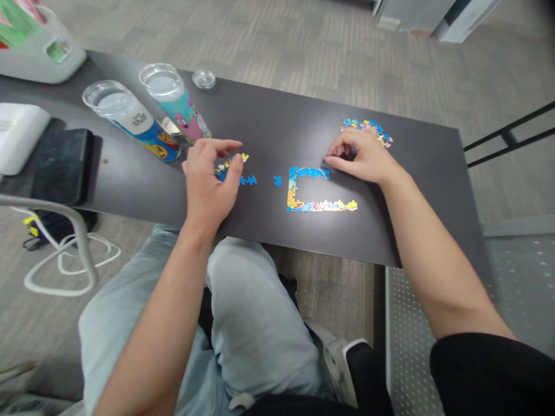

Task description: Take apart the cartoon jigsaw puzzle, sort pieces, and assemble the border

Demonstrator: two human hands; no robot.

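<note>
A partly joined jigsaw puzzle (292, 190) lies on the dark table, its blue top strip, left side and colourful bottom strip forming a frame with the right side open. My left hand (212, 173) hovers over a small group of loose puzzle pieces (249, 180), thumb and index finger apart, and partly covers them. One single blue puzzle piece (277, 181) lies between that group and the frame. Just above the frame's top right corner, my right hand (358, 151) has thumb and index tips close together in a pinch; anything between them is too small to make out.
A pile of mixed puzzle pieces (368, 125) lies behind my right hand. Two clear-topped canisters (143, 124) (182, 107) stand at the left, near a round clear lid (203, 80). A black box (63, 164) and a white container (43, 55) are farther left.
</note>
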